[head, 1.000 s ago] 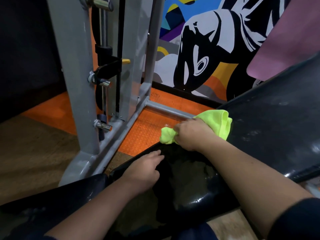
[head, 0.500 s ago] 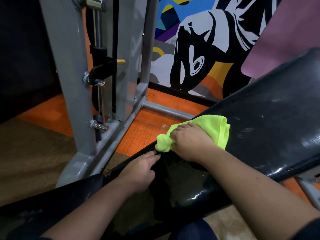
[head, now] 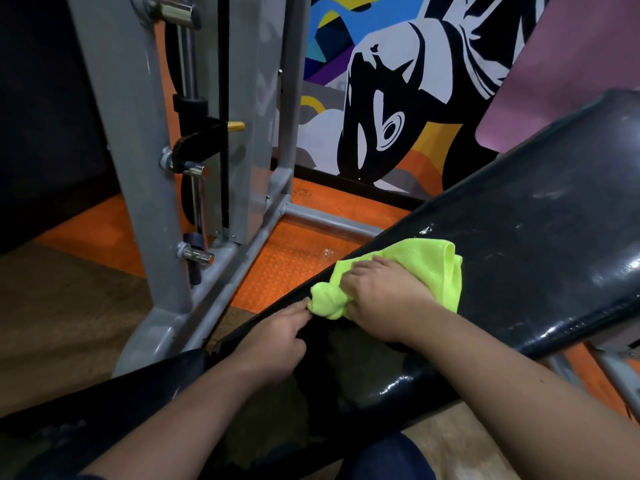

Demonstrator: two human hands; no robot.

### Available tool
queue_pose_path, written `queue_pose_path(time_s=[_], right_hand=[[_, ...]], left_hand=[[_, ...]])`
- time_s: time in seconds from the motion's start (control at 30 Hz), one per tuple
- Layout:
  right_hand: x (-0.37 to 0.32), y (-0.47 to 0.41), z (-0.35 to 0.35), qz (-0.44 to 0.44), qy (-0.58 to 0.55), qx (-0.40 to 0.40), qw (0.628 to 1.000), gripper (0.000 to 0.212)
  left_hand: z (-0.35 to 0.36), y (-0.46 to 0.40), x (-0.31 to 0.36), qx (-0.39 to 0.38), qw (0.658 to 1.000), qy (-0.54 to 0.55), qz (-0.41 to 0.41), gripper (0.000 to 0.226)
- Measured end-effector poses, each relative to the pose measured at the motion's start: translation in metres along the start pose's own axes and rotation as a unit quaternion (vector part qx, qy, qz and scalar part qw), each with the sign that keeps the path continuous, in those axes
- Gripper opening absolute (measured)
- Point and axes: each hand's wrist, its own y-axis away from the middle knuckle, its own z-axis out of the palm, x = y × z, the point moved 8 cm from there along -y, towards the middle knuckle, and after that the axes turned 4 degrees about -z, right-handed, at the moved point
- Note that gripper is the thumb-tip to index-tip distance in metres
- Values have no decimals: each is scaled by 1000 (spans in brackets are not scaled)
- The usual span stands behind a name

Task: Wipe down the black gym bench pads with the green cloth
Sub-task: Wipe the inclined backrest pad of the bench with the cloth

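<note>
The black inclined back pad point(head: 540, 237) runs from the lower middle up to the right edge, glossy and streaked. My right hand point(head: 384, 299) presses the bright green cloth point(head: 436, 265) flat on the pad's lower left part, fingers spread over it, one bunched corner sticking out to the left. My left hand point(head: 273, 341) rests on the pad's left edge, its fingertips touching that bunched corner. The black seat pad point(head: 104, 414) lies at lower left, under my left forearm.
A grey steel machine frame point(head: 131, 168) with chrome pegs and a black weight stack stands left of the bench. Its base rails lie on orange rubber flooring point(head: 294, 265). A painted mural wall point(head: 398, 98) is behind. A bench leg point(head: 616, 375) shows at lower right.
My right hand has slid the green cloth a little toward me along the pad's left edge. My left hand's fingertips have come up against the cloth's bunched corner.
</note>
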Motion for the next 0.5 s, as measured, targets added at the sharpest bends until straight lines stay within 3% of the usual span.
queue_pose_path(time_s=[0.5], right_hand=[[-18,24,8,-27,12,8,1000,45]], left_hand=[[-2,0,1,1,1000,-7,-10,74]])
